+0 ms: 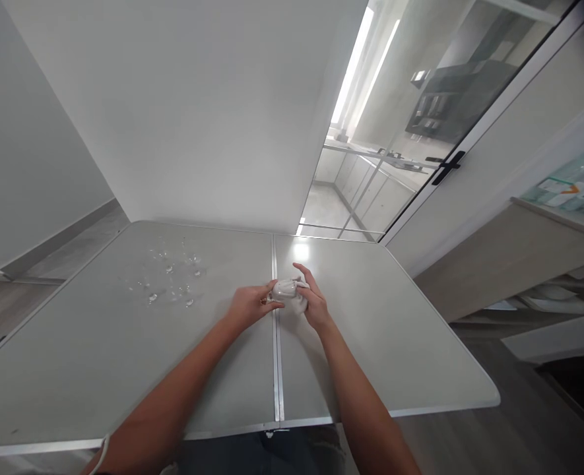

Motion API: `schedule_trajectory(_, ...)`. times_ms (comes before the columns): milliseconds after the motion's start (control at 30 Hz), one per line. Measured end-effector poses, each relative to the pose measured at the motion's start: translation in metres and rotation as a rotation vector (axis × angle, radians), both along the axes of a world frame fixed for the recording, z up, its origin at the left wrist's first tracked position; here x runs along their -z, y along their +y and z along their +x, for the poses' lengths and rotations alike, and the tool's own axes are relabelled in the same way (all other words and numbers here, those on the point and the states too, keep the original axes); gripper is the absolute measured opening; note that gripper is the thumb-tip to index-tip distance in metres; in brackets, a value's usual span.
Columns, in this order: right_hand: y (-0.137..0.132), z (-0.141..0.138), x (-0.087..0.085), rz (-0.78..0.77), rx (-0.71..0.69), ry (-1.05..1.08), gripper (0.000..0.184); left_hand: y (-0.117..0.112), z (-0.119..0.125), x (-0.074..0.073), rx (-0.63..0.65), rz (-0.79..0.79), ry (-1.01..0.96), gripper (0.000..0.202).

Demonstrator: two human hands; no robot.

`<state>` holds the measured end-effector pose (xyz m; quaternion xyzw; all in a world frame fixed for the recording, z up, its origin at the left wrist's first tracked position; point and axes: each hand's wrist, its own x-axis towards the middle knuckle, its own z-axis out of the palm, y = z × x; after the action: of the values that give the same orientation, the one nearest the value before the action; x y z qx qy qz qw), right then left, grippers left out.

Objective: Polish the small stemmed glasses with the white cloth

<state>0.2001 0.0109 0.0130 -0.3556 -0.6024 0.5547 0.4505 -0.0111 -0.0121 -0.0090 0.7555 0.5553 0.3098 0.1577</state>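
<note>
My left hand [253, 306] is closed round one end of a clear glass [286, 289], held tilted on its side just above the table. My right hand [314, 305] grips a white cloth [299, 303] at the glass's other end, with one finger stretched out. Some of the cloth appears to be inside the glass or pressed against its mouth, and which of the two I cannot tell. Left of my hands, several clear glasses [169, 269] stand in a group; their outlines are faint against the tabletop.
The pale folding table [232, 369] has a metal seam [276, 356] down its middle. A white wall [197, 119] rises behind it. To the right are a glass-paned door [361, 178] with a black handle [449, 167] and a wooden shelf unit [514, 257] carrying wrapped bottles [579, 181].
</note>
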Motion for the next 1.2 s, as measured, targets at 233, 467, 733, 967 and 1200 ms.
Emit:
schedule_trajectory(233, 0.005, 0.021, 0.005, 0.349, -0.161, -0.157, 0.044, -0.006, -0.006, -0.027, 0.250, -0.571, -0.575, 0.069)
schedule_trajectory(467, 0.001, 0.016, 0.003, 0.275, -0.103, -0.146, 0.041, -0.003, -0.009, -0.023, 0.393, -0.594, -0.630, 0.055)
schedule_trajectory(733, 0.001, 0.004, -0.002, 0.018, 0.044, -0.005, 0.060, 0.001, -0.003, 0.012, 0.043, 0.134, 0.180, 0.048)
schedule_trajectory(967, 0.000, 0.006, 0.000, 0.052, -0.049, 0.013, 0.051, -0.001, 0.001, 0.007, 0.156, -0.070, -0.191, 0.047)
schedule_trajectory(1200, -0.001, 0.016, 0.000, 0.282, -0.023, -0.096, 0.031, 0.000, -0.001, -0.007, 0.365, -0.716, -0.836, 0.065)
